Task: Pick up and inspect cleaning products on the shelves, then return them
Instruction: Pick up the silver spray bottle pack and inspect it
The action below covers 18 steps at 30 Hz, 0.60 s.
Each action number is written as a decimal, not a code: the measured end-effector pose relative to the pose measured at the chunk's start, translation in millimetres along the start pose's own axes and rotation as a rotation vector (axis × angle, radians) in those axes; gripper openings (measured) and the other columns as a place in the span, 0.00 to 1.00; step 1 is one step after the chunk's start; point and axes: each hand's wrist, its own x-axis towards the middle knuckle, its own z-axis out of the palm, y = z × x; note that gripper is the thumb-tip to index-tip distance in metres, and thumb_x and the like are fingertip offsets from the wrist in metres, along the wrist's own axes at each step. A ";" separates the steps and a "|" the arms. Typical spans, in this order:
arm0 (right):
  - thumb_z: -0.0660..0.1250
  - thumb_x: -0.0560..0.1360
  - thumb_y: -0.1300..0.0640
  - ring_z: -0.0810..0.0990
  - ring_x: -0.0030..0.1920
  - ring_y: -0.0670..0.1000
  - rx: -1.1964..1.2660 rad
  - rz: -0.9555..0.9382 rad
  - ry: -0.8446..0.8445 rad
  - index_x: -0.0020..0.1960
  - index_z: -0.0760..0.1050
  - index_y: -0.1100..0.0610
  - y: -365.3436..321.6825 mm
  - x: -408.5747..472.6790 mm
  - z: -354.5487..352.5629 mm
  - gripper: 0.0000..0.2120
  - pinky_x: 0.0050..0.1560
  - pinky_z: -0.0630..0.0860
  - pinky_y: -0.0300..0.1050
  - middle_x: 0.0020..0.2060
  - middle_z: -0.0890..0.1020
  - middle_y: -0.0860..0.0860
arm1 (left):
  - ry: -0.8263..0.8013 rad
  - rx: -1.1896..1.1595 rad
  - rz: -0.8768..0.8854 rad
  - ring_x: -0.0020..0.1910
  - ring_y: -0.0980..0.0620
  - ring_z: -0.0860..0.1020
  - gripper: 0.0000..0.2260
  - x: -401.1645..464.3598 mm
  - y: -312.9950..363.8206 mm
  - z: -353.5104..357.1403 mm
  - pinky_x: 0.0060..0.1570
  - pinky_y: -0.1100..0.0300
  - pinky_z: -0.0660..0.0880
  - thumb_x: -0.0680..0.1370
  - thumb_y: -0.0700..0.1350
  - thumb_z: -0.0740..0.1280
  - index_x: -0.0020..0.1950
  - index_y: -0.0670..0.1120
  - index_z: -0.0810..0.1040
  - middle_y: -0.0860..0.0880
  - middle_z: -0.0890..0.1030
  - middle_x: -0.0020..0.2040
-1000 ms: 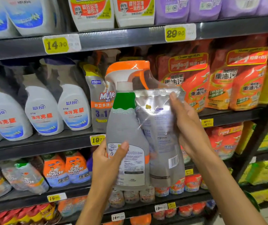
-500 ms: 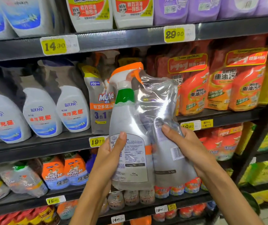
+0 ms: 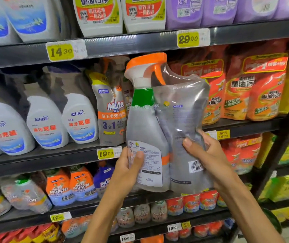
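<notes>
Dark metal store shelves [image 3: 140, 44] packed with cleaners fill the background. In front of the middle shelf, a grey spray bottle with an orange trigger, wrapped with a silver refill pouch [image 3: 159, 130], stands upright; its back-label print is too small to read. The left hand [image 3: 128, 170] and right hand [image 3: 208, 156] grasp its lower half, fingers [image 3: 189, 143] pressing the film.

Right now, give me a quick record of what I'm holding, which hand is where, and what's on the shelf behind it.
item held: spray bottle bundled with a refill pouch in clear wrap
side facing camera: back label and barcode
left hand: grips the bottle's lower part
right hand: grips the pouch's lower part
shelf behind: matching grey pouch
nearest price tag: 19.70
</notes>
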 end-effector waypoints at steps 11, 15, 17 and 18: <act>0.84 0.46 0.44 0.85 0.45 0.48 -0.069 0.046 -0.083 0.46 0.84 0.57 8.3 -2.5 -30.8 0.32 0.44 0.79 0.37 0.41 0.87 0.51 | -0.008 0.082 0.262 0.53 0.63 0.79 0.30 1.5 0.6 -0.9 0.46 0.72 0.75 0.60 0.68 0.73 0.58 0.59 0.72 0.61 0.81 0.53; 0.84 0.47 0.45 0.84 0.48 0.50 -0.086 0.033 -0.027 0.52 0.77 0.59 8.2 2.5 -27.8 0.38 0.48 0.79 0.40 0.45 0.86 0.51 | 0.020 0.052 0.257 0.54 0.65 0.78 0.30 2.3 -4.0 5.6 0.46 0.73 0.75 0.63 0.65 0.72 0.60 0.54 0.70 0.66 0.80 0.54; 0.83 0.51 0.41 0.84 0.51 0.48 -0.054 0.015 -0.039 0.53 0.78 0.56 3.9 4.0 -22.6 0.36 0.48 0.79 0.38 0.48 0.86 0.50 | 0.062 0.016 0.240 0.51 0.66 0.80 0.21 2.7 -9.7 10.0 0.43 0.73 0.75 0.70 0.61 0.70 0.57 0.54 0.71 0.67 0.81 0.50; 0.82 0.54 0.41 0.83 0.52 0.47 -0.040 0.011 -0.064 0.54 0.79 0.54 2.1 4.6 -20.2 0.33 0.47 0.78 0.36 0.50 0.85 0.49 | 0.093 -0.009 0.210 0.48 0.64 0.81 0.19 3.3 -12.9 12.6 0.40 0.73 0.75 0.69 0.61 0.69 0.55 0.54 0.72 0.66 0.82 0.48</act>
